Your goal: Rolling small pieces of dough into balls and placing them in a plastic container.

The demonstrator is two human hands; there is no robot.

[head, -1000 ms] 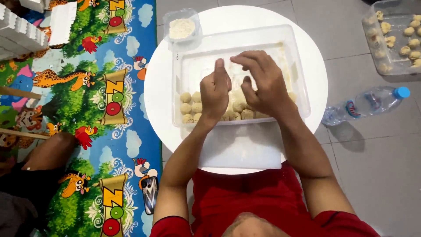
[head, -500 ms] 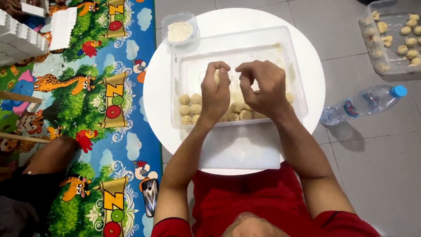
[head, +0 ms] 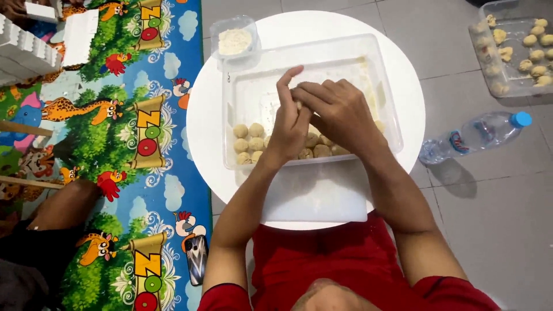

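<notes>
A: Item one, dough piece (head: 298, 105): we pinch it between both hands above the middle of the tray (head: 253, 92). Left hand (head: 290, 128), grip together on it, forefinger raised. Right hand (head: 340, 112), fingers closed over it from the far side. Little of the piece shows.

B: Handling, by our judgement: soft, light, easily dented, perhaps tacky. We'd take it with fingertips only, loosely.

A: Item two, dough balls (head: 249, 144): rows along the tray's near wall, touching one another.

B: Item three, tray: clear plastic, shallow, on a round white worktop (head: 403, 86). A white board (head: 314, 198) lies just in front of the tray.

A: Item four, tub (head: 234, 40) of pale flour, at the tray's far left corner.

B: Room: grey tiled floor right of the tray, with a water bottle (head: 472, 137) and a second tray (head: 512, 52) of pieces; a picture mat (head: 132, 115) left of it.
</notes>
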